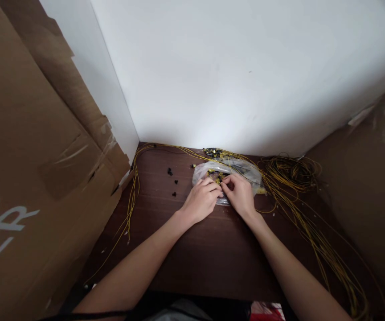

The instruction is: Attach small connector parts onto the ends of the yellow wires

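left hand (203, 199) and right hand (241, 195) curl at the plastic bag (198, 174); either grip's hold i cannot tell. surface (226, 254) runs from bag to near edge, wires (291, 174) rightward.

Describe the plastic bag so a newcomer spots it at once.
On the brown tabletop, look toward the white wall. The bag lies there, where the left hand and right hand are; it is whitish, see-through film, unlike the yellow wires beside it.

Yellow wires (286, 207), small black parts (169, 171) and cardboard sides (52, 147) suggest a makeshift workshop table (226, 258).
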`<state>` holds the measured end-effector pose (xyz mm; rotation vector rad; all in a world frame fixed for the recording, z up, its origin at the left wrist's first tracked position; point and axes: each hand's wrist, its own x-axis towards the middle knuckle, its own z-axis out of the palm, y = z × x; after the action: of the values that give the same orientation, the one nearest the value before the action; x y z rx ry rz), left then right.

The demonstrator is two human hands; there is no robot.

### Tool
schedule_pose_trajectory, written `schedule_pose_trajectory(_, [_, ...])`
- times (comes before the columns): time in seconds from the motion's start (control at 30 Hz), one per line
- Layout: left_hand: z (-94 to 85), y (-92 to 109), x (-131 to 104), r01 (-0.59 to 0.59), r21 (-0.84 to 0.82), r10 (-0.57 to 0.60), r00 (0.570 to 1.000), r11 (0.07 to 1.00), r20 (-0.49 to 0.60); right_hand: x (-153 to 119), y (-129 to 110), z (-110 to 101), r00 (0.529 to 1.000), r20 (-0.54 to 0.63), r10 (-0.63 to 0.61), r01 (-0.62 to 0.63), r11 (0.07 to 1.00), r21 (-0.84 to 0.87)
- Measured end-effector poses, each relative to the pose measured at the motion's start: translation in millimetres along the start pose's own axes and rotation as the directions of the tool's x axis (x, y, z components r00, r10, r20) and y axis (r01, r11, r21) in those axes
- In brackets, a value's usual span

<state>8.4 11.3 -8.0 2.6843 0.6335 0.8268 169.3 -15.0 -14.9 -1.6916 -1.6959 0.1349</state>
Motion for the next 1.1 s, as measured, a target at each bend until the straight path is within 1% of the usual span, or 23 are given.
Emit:
schedule_pose_trajectory(0.1, [0.2,0,0,0.009,-0.011,-0.009,1.0,1.0,-0.006,-1,0,1,1.0,-0.017,-0.009,0.008,1.0,-0.017])
schedule_pose_trajectory(0.27, [1.3,-1,0,0.018,-0.013,-0.018,1.0,1.0,-0.015,-2,4,1,1.0,0.003,-0.016,0.016,1.0,0.016])
schedule_pose_trajectory(0.33, [1.2,-2,0,0.017,-0.025,-0.017,1.0,1.0,-0.024,-2,3,0,1.0,-0.014,-0.011,0.011,0.999,0.034])
schedule_pose_trajectory(0.4, [0.4,-1,1,0.023,-0.06,-0.026,0.999,0.998,-0.046,-2,0,-3,0.999,-0.036,0.009,-0.007,0.998,0.069])
schedule_pose_trajectory(0.47, [-0.6,-1,1,0.055,-0.122,-0.065,0.994,0.991,-0.083,-2,-4,-6,0.997,-0.048,0.066,-0.058,0.988,0.146])
schedule_pose_trajectory(0.53, [-1.0,0,2,0.111,-0.2,-0.14,0.981,0.973,-0.135,-2,-7,-10,0.987,-0.044,0.152,-0.134,0.953,0.272])
schedule_pose_trajectory(0.63, [0.3,1,3,0.178,-0.307,-0.245,0.949,0.935,-0.196,-3,-13,-13,0.966,0.003,0.26,-0.229,0.842,0.489])
schedule_pose_trajectory(0.73, [2.6,3,3,0.184,-0.362,-0.273,0.938,0.914,-0.214,-5,-17,-16,0.947,0.091,0.31,-0.297,0.726,0.621])
schedule_pose_trajectory(0.87, [2.5,7,4,0.175,-0.37,-0.271,0.936,0.912,-0.224,-9,-22,-18,0.937,0.185,0.298,-0.338,0.631,0.698])
schedule_pose_trajectory(1.03, [-0.2,8,5,0.177,-0.386,-0.284,0.928,0.906,-0.242,-9,-25,-21,0.921,0.24,0.306,-0.379,0.574,0.726])
schedule_pose_trajectory(1.1, [-0.2,7,5,0.176,-0.385,-0.284,0.927,0.906,-0.243,-8,-25,-23,0.921,0.243,0.305,-0.381,0.567,0.73])
